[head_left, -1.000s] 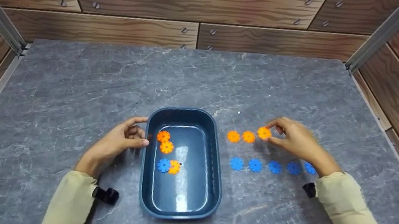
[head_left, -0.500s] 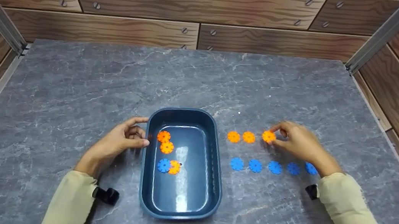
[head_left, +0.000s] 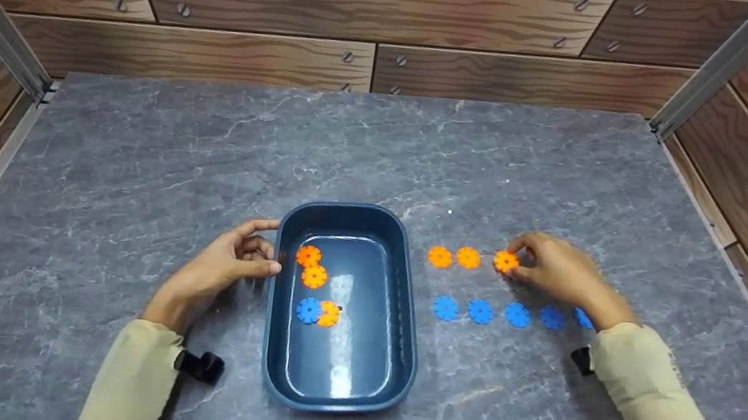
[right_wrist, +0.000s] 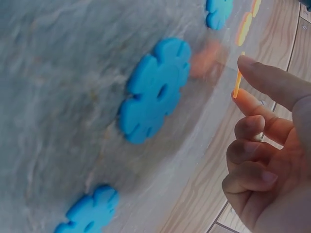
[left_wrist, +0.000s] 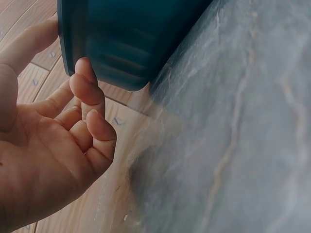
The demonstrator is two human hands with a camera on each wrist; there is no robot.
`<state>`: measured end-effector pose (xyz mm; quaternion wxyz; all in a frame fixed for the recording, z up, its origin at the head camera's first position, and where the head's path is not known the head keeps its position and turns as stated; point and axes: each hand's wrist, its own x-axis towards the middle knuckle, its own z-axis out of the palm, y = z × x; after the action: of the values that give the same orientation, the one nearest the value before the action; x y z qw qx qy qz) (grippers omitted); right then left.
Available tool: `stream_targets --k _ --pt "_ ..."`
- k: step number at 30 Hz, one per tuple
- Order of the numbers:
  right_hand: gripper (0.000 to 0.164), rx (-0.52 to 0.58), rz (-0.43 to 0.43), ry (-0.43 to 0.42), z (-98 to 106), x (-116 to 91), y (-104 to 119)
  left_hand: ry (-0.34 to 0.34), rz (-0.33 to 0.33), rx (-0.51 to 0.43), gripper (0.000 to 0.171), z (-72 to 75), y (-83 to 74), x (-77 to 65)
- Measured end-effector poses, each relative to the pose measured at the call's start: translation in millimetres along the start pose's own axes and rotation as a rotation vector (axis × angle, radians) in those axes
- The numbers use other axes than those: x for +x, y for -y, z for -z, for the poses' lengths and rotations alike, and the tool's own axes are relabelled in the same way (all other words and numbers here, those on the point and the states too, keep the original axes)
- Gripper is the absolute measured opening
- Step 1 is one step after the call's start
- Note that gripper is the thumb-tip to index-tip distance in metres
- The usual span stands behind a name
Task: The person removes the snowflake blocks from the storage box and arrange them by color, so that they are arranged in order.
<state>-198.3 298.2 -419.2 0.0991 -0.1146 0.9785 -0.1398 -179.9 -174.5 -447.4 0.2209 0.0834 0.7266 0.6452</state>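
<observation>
In the head view, my right hand [head_left: 558,269] pinches an orange notched flower disc [head_left: 505,261] by its edge, between thumb and index finger. The right wrist view shows this disc edge-on [right_wrist: 238,77], the other fingers curled loosely. To its left lie two orange discs [head_left: 468,257] in a row. A row of several blue flower discs [head_left: 480,311] runs nearer the person, its right end partly under the wrist. My left hand [head_left: 223,259] touches the left rim of a dark blue tray [head_left: 406,330] with thumb and index fingertip; its other fingers bend loosely outside the wall [left_wrist: 121,43].
Inside the tray, two orange discs [head_left: 314,276] touch each other, and a blue disc [head_left: 308,310] overlaps another orange disc [head_left: 329,315]. The grey marbled tabletop [head_left: 209,145] is bounded by wood-patterned panels [head_left: 372,7] at the back and sides.
My right hand has shifted slightly right and toward the person with the orange disc, widening its distance from the other two. The left hand and the tray have stayed in place.
</observation>
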Motion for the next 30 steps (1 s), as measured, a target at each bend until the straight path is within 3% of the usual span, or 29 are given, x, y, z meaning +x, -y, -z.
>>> stream_targets --k 22,30 --pt "0.035 -0.009 -0.022 0.062 -1.4 4.9 -3.1 0.004 -0.021 -0.016 0.069 -0.8 0.0 -0.3" --pt "0.042 0.11 -0.034 0.052 7.3 -2.3 3.8 -0.001 -0.016 -0.024 0.068 -0.8 0.4 -0.6"
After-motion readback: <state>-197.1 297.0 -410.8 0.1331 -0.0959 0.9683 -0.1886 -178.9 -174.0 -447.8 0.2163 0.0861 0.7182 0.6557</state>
